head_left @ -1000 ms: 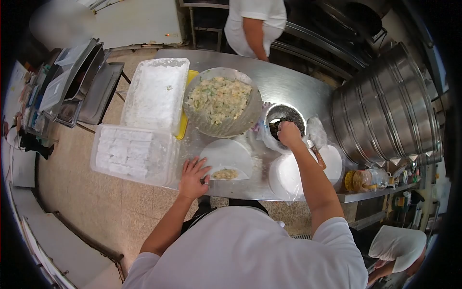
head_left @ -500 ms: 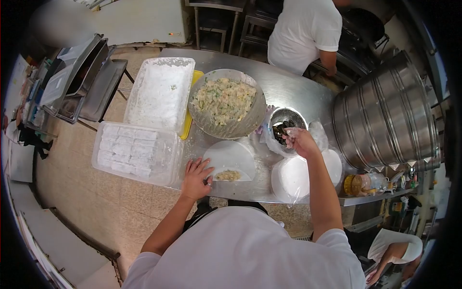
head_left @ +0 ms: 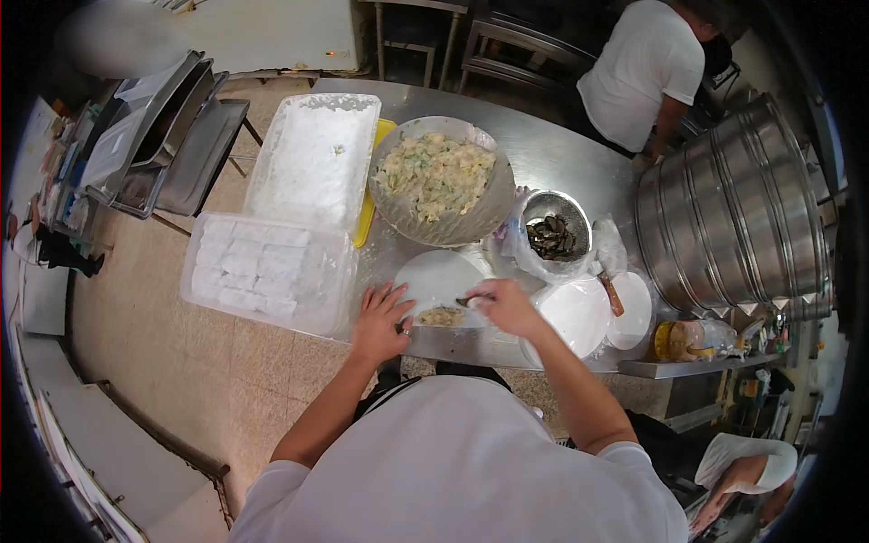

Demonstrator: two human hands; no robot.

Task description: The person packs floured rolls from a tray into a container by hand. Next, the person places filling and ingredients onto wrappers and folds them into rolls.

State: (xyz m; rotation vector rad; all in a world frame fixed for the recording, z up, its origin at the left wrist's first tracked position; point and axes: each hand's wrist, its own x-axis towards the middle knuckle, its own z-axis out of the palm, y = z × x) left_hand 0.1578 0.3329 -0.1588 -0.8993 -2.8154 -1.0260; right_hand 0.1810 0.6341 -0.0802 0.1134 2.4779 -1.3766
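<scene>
A round white wrapper lies on the steel table, its near edge folded or cut straight, with a small heap of pale filling on it. My left hand rests at the wrapper's left edge with its fingers spread, holding nothing. Just right of the heap, my right hand pinches a small dark piece over the wrapper. Similar dark pieces sit in a metal strainer to the right. Beyond the wrapper stands a large bowl of chopped filling.
At the left are a floured tray and a plastic box of white wrapped rolls. White round stacks and a brown-handled tool lie right. Stacked steamers stand farther right. Two people in white shirts are behind and at lower right.
My right hand has moved left from the strainer to the wrapper, carrying a dark piece. My left hand stays at the wrapper. The person across the table has moved right.
</scene>
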